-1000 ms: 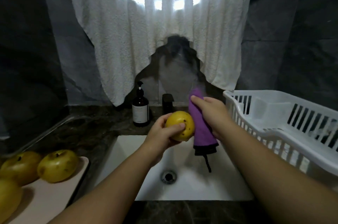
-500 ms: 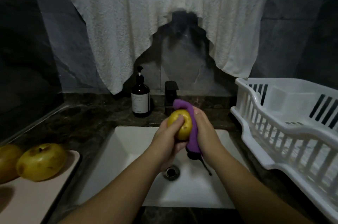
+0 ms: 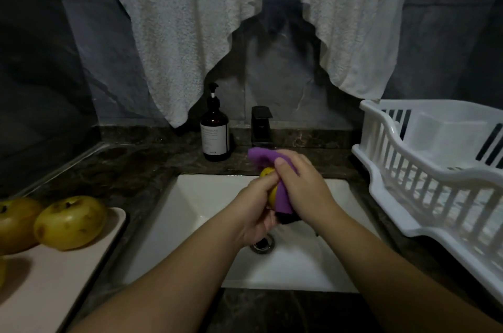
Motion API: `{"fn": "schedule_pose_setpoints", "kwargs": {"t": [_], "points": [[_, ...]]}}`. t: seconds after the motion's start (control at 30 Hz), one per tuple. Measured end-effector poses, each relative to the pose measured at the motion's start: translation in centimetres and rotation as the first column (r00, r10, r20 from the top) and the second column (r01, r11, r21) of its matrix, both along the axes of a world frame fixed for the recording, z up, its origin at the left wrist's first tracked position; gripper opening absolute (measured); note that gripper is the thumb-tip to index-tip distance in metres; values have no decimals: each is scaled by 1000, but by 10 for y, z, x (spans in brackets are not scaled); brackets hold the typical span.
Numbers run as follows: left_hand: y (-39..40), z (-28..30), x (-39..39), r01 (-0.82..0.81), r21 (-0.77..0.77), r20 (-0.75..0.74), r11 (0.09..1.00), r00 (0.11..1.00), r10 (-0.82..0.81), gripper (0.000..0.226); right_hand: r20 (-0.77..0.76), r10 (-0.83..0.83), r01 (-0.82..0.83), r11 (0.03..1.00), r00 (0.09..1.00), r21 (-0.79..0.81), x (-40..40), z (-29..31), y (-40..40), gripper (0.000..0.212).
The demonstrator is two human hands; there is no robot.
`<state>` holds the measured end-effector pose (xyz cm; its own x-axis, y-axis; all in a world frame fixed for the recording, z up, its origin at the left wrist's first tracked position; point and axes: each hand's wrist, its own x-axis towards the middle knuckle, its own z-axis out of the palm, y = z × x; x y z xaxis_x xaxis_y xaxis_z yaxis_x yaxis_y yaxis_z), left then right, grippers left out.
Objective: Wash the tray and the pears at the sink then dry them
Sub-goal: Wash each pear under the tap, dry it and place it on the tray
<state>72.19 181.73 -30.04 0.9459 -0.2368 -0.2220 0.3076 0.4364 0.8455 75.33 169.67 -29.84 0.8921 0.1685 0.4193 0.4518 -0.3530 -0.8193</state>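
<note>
Left hand [image 3: 255, 213] has its grip clamped round the pear [image 3: 266, 172] over the sink [image 3: 190, 196]. Right hand [image 3: 302, 185] grip is clamped on the purple cloth [image 3: 283, 200], pressed against that pear.

Home kitchen: sink [image 3: 190, 204], dish rack [image 3: 435, 183].

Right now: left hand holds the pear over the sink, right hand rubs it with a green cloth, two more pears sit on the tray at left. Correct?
One slip: the cloth is purple, not green, as the head view shows. The rest stands: the left hand holds the pear over the sink, the right hand rubs it, and two pears sit on the tray at left.
</note>
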Motion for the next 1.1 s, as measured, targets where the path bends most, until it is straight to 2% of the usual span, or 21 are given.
{"fn": "schedule_pose_setpoints", "kwargs": {"t": [0.03,0.07,0.13,0.2,0.27,0.33,0.43,0.5,0.6,0.67,0.73,0.8,0.87,0.93,0.97,1.03,1.1], "points": [[-1,0,1,5,-32,-8,999,1000,-5,49,88,-22,26,999,996,-45,-2,0,2,30],[0,1,1,27,-69,-19,997,999,-28,50,110,-44,48,998,993,-30,-3,2,1,25],[8,5,1,86,-48,-29,995,996,-87,56,-26,-37,41,980,999,192,-3,7,-4,21],[14,4,1,139,90,-60,986,989,-133,67,-245,48,52,922,968,385,-4,13,-9,27],[15,2,2,177,116,-91,977,982,-167,77,-328,76,48,934,942,353,-6,15,-9,27],[10,4,1,136,22,-73,990,988,-134,76,-224,50,12,964,973,267,-9,9,-3,23],[4,6,0,51,-182,-51,982,997,-62,67,58,-32,19,979,998,203,-16,3,3,23],[3,6,-2,89,-222,-34,971,994,-99,63,90,-81,56,965,993,256,-17,5,2,23],[9,5,-2,162,-81,-66,983,984,-167,68,-144,4,44,944,990,326,-6,14,-8,27],[16,6,-3,222,34,-76,974,973,-219,68,-325,127,-20,949,937,314,-3,19,-16,29],[20,8,-5,258,62,-67,964,965,-254,67,-396,205,-76,945,895,317,-2,17,-18,28],[16,11,-7,215,20,-62,976,975,-213,66,-295,179,-81,945,939,317,-4,8,-12,26],[7,11,-6,122,-112,-78,986,988,-132,64,-88,34,-12,971,996,238,-8,1,-2,28],[-2,11,-4,89,-200,-88,976,990,-108,62,102,-114,96,981,988,171,-11,0,3,31],[-4,10,-2,95,-188,-83,978,990,-112,62,103,-124,103,975,987,195,-10,3,1,31],[4,8,-1,128,-92,-76,988,988,-135,64,-63,24,-3,949,998,314,-7,11,-8,26],[15,8,-2,195,-4,-80,981,978,-195,65,-270,232,-112,912,934,395,-5,19,-17,26]]}}
